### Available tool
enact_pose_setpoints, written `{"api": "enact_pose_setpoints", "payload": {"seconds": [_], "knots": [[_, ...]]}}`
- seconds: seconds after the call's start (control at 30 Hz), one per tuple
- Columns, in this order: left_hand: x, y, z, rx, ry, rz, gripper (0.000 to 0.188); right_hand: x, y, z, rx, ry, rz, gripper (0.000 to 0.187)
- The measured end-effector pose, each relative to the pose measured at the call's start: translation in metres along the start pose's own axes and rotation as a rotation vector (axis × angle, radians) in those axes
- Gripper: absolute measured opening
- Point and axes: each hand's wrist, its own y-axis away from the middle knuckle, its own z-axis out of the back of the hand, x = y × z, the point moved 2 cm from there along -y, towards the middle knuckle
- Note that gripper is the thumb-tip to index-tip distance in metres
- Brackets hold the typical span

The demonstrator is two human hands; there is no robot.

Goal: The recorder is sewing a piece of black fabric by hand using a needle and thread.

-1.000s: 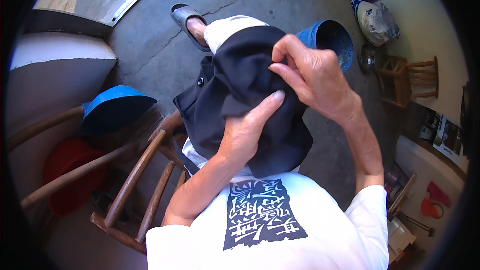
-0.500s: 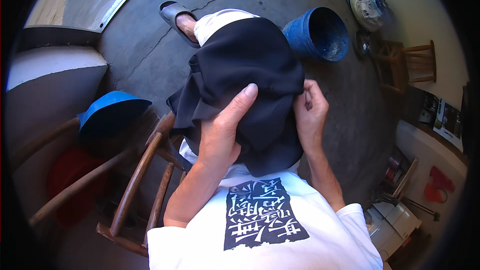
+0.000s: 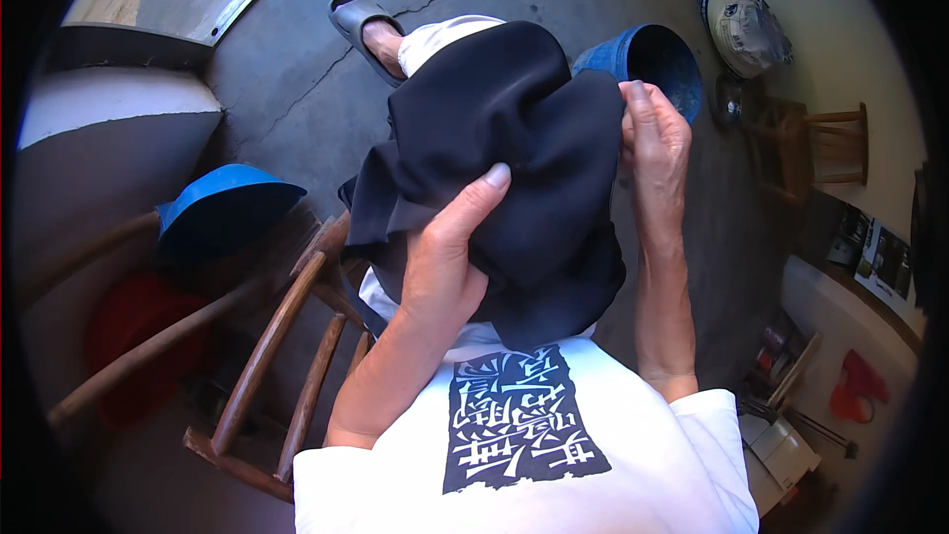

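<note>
A black cloth (image 3: pixel 534 227) lies draped over my lap, in loose folds. My left hand (image 3: pixel 445 257) grips its left part, the thumb pressed on top and the fingers hidden under the fabric. At the cloth's raised right edge, my right hand (image 3: pixel 657 143) is closed in a pinch, thumb and forefinger together. Whether something thin is also between those fingertips is too small to tell. A fold runs taut up to the right fingertips.
Beyond my right hand stands a blue bucket (image 3: pixel 605 57). To the left are a wooden chair (image 3: pixel 267 356), a blue basin (image 3: pixel 227 200) and a dark red basin (image 3: pixel 138 336). A white sack (image 3: pixel 746 30) and a wooden stool (image 3: pixel 838 146) stand along the right wall.
My right hand has moved up and away from me, lifting the cloth's right edge with it. My left hand keeps its grip in nearly the same place.
</note>
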Motion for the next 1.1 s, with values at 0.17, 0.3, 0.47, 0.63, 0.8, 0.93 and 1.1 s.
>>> {"api": "enact_pose_setpoints", "payload": {"seconds": [0.17, 0.3, 0.47, 0.63, 0.8, 0.93, 1.1], "knots": [[-0.006, -0.009, -0.002, 0.124, -0.004, 0.045, 0.044, 0.022, 0.002, -0.009, 0.108, -0.088, -0.098, 0.018], [-0.006, -0.011, -0.012, 0.145, 0.042, 0.065, 0.043, 0.03, 0.007, -0.021, 0.123, -0.165, 0.005, 0.009], [0.0, -0.002, -0.018, 0.092, 0.037, 0.037, 0.041, 0.036, 0.02, 0.002, -0.06, -0.002, -0.06, 0.013], [0.011, 0.0, -0.015, 0.038, 0.007, -0.016, 0.035, 0.038, 0.077, 0.004, 0.021, 0.045, -0.031, 0.022], [0.019, 0.004, -0.019, 0.027, -0.05, 0.015, 0.032, 0.035, 0.092, -0.018, 0.082, -0.372, -0.239, 0.028], [0.015, 0.004, -0.018, 0.073, -0.061, 0.085, 0.036, 0.031, 0.093, -0.018, 0.079, -0.426, -0.155, 0.026], [0.009, 0.0, -0.026, 0.122, -0.125, 0.104, 0.039, 0.035, 0.094, -0.017, 0.112, -0.432, -0.174, 0.026]]}}
